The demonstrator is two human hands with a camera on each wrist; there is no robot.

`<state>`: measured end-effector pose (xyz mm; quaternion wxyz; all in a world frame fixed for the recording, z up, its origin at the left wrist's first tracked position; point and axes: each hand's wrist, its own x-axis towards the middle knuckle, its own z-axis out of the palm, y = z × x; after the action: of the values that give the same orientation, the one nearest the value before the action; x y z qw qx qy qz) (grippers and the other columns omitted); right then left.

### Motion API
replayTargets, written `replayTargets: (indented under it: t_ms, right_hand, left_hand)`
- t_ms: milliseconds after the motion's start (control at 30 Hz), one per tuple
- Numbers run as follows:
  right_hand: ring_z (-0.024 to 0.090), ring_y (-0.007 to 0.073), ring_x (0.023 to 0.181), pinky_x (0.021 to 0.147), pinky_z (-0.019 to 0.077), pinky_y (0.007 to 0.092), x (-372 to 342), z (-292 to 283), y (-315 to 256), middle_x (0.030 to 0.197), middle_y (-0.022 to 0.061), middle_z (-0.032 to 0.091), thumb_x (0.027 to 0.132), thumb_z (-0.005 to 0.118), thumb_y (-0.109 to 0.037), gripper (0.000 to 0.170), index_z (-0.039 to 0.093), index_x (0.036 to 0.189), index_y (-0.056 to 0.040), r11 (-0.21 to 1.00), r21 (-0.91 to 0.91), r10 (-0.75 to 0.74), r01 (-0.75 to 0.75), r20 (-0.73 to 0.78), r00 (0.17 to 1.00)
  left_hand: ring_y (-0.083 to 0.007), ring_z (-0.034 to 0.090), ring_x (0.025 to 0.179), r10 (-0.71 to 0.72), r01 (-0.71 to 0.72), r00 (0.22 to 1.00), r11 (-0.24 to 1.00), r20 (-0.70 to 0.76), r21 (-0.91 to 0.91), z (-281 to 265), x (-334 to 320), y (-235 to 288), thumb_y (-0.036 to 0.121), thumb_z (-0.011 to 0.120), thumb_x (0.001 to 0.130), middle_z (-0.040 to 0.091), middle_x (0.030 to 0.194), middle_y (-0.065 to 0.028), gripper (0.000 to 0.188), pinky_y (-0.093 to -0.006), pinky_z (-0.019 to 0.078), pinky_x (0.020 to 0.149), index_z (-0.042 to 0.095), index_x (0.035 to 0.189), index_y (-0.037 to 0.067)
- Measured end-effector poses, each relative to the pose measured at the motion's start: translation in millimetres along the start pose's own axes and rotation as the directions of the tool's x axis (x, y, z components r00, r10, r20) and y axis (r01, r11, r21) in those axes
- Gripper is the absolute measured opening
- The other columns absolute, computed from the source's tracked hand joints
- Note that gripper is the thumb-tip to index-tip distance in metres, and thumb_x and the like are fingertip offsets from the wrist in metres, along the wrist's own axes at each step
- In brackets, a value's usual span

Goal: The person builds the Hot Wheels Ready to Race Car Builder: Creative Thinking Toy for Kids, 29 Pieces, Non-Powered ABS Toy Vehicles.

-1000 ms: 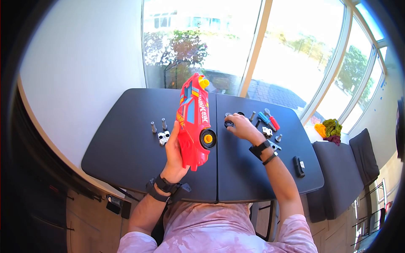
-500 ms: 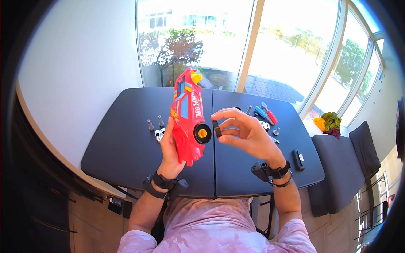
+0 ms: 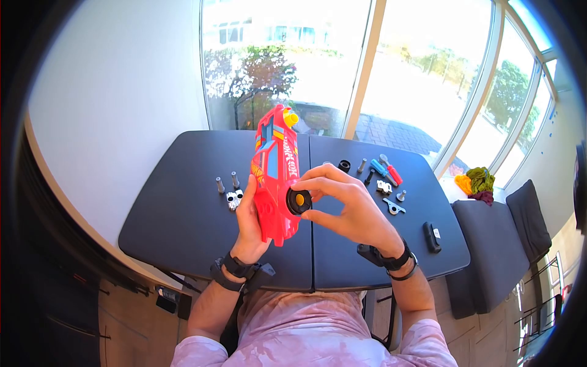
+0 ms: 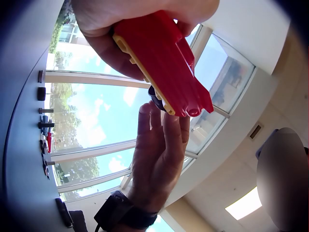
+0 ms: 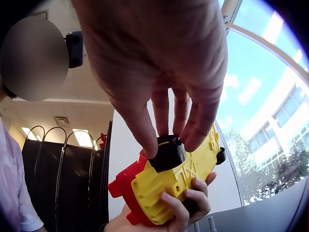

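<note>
Worktop (image 3: 174, 223): black, rounded corners, seam down the middle. Left half: two grey pegs (image 3: 220, 185) upright, just behind a silver twin-bored part (image 3: 234, 199). Right half, far side: black ring (image 3: 344, 165), grey peg (image 3: 362, 165), black peg (image 3: 369, 177), blue-handled tool (image 3: 378, 168) beside red-handled tool (image 3: 394, 176). Nearer: silver block (image 3: 384, 187), short grey peg (image 3: 401, 196), grey holed bracket (image 3: 394, 208). Black case (image 3: 432, 237) near right edge.

Beyond the black table (image 3: 171, 183) there are tall, bright windows (image 3: 428, 110); to its left is a white wall (image 3: 122, 73), to its right a grey seat (image 3: 489, 257).
</note>
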<state>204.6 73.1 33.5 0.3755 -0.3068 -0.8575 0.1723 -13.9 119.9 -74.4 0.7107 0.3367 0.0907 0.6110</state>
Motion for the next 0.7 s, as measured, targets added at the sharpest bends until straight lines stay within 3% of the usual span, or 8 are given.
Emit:
replayTargets:
  t_ms: [200, 400, 600, 700]
  right_hand:
    - [0.073, 0.0195, 0.106, 0.096, 0.0629, 0.0347, -1.9, -2.6, 0.4, 0.131, 0.0082, 0.071, 0.087, 0.094, -0.001, 0.058, 0.078, 0.142, -0.0078, 0.998, 0.048, 0.035, -0.035, 0.019, 0.999]
    - [0.076, 0.0211, 0.111, 0.099, 0.0633, 0.0356, -4.5, 0.0, 2.9, 0.129, 0.0102, 0.074, 0.089, 0.093, -0.002, 0.048, 0.082, 0.136, -0.0064, 0.999, 0.043, 0.024, -0.023, -0.024, 0.999]
    - [0.076, 0.0253, 0.108, 0.092, 0.0631, 0.039, -6.5, 0.3, 7.7, 0.128, 0.0108, 0.073, 0.092, 0.09, -0.005, 0.044, 0.082, 0.135, -0.0068, 0.999, 0.026, -0.035, 0.036, -0.017, 0.999]
    - [0.077, 0.0251, 0.101, 0.084, 0.0633, 0.0381, -7.8, 1.6, -0.2, 0.121, 0.0116, 0.075, 0.097, 0.089, -0.013, 0.028, 0.085, 0.123, -0.0033, 1.0, 0.001, 0.013, -0.012, -0.061, 0.998]
  left_hand:
    - [-0.023, 0.073, 0.132, -0.016, 0.016, 1.0, 1.0, -0.009, -0.019, -0.6, 0.1, -0.5, 0.062, 0.054, 0.117, 0.07, 0.149, -0.0148, 0.074, -0.0412, 0.0616, 0.11, 0.05, 0.162, 0.004]
    - [-0.0229, 0.073, 0.132, -0.02, 0.02, 1.0, 1.0, -0.003, -0.012, -0.3, -0.3, -0.8, 0.062, 0.054, 0.117, 0.07, 0.149, -0.0147, 0.075, -0.0407, 0.0614, 0.11, 0.05, 0.162, 0.004]
    - [-0.0225, 0.074, 0.131, -0.004, 0.004, 1.0, 1.0, -0.006, 0.006, -1.2, -0.7, -1.4, 0.062, 0.054, 0.117, 0.071, 0.149, -0.0143, 0.073, -0.041, 0.0615, 0.109, 0.05, 0.162, 0.004]
    - [-0.0224, 0.075, 0.129, -0.005, 0.005, 1.0, 1.0, -0.014, 0.021, 0.4, -1.4, 0.0, 0.061, 0.054, 0.117, 0.071, 0.148, -0.014, 0.072, -0.0408, 0.0633, 0.106, 0.051, 0.161, 0.004]
